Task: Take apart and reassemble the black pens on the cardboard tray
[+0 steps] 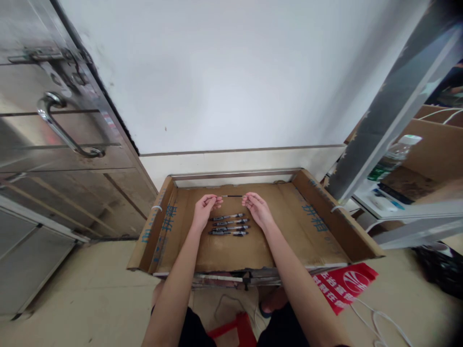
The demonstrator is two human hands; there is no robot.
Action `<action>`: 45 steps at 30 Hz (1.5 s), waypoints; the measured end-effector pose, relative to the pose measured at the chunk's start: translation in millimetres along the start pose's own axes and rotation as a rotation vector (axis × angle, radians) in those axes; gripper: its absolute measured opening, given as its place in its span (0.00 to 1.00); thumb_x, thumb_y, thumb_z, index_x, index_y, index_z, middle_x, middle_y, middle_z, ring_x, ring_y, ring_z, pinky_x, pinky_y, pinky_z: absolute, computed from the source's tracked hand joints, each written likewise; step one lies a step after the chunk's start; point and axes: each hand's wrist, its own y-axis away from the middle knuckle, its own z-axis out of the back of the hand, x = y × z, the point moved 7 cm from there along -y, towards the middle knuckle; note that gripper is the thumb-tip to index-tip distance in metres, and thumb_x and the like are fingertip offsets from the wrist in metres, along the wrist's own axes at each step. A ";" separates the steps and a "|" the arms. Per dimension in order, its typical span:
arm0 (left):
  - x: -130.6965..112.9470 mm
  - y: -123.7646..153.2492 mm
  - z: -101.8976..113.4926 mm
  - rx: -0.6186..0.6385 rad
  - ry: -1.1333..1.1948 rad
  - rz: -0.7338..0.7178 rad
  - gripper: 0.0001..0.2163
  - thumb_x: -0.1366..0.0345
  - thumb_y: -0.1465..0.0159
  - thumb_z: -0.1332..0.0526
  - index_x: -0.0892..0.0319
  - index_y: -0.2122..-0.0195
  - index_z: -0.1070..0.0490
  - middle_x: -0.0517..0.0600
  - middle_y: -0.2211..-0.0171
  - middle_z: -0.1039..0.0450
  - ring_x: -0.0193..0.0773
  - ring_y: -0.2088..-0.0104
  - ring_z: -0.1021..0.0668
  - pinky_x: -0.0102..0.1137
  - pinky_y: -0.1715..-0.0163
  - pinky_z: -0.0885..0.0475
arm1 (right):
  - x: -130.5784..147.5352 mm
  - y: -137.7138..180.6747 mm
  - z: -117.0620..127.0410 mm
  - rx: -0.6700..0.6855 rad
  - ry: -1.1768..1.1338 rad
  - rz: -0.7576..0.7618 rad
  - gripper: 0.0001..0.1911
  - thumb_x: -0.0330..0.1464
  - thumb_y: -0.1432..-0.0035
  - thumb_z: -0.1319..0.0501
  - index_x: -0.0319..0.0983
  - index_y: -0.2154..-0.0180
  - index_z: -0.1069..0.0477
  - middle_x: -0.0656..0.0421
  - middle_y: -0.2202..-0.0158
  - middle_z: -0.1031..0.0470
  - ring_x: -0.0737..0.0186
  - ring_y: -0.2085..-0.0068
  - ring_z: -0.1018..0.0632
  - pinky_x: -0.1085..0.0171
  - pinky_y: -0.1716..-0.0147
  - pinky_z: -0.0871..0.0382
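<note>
A thin dark pen refill (pixel 233 196) is stretched level between my two hands, above the far half of a cardboard-lined tray. My left hand (pixel 209 206) pinches its left end, where the tube looks pale. At the other end, the fingertips of my right hand (pixel 256 206) are closed on the dark part. Just below my hands, several black-and-clear pens (pixel 229 225) lie side by side on the cardboard, roughly parallel. Their tips and clips are too small to make out clearly.
The cardboard tray (pixel 231 255) has raised walls at left, right and back. A white wall stands behind it, a metal door (pixel 68 120) at left. To the right are a shelf with a plastic bottle (pixel 392 156) and a red printed sheet (pixel 349 286) at the tray's front corner.
</note>
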 end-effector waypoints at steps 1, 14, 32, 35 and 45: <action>-0.1 0.2 -0.2 0.004 -0.005 0.000 0.16 0.55 0.45 0.35 0.62 0.63 0.30 0.58 0.62 0.22 0.43 0.61 0.20 0.37 0.61 0.25 | -0.3 0.3 -0.9 0.006 0.010 -0.007 0.11 0.39 0.52 0.32 0.42 0.65 0.26 0.59 0.69 0.24 0.62 0.66 0.24 0.59 0.60 0.29; -1.7 0.8 -1.4 0.022 -0.014 -0.009 0.15 0.56 0.45 0.34 0.62 0.63 0.30 0.57 0.63 0.22 0.43 0.62 0.20 0.37 0.61 0.26 | -1.9 1.5 -5.5 0.052 0.010 -0.029 0.11 0.38 0.51 0.33 0.42 0.65 0.25 0.59 0.69 0.23 0.62 0.67 0.24 0.60 0.62 0.29; -5.3 5.7 -9.3 0.086 -0.086 -0.010 0.15 0.56 0.45 0.35 0.63 0.63 0.29 0.56 0.66 0.22 0.41 0.66 0.20 0.34 0.66 0.26 | -5.1 6.4 -15.6 0.143 0.012 -0.091 0.12 0.38 0.50 0.33 0.40 0.63 0.25 0.57 0.67 0.22 0.62 0.64 0.23 0.61 0.60 0.29; -8.4 4.5 -7.8 0.062 -0.126 -0.037 0.16 0.55 0.43 0.37 0.62 0.59 0.29 0.54 0.68 0.22 0.37 0.71 0.22 0.30 0.73 0.29 | -3.7 5.4 -13.7 0.130 -0.008 -0.073 0.11 0.37 0.49 0.33 0.41 0.64 0.25 0.58 0.67 0.22 0.62 0.65 0.23 0.62 0.60 0.29; -37.1 12.0 26.7 -0.389 -0.984 -0.341 0.08 0.61 0.40 0.43 0.59 0.69 0.28 0.51 0.72 0.29 0.38 0.69 0.28 0.32 0.64 0.35 | -1.5 -0.2 -1.4 0.047 -0.040 -0.012 0.10 0.37 0.50 0.33 0.42 0.64 0.25 0.58 0.66 0.22 0.62 0.63 0.22 0.60 0.59 0.28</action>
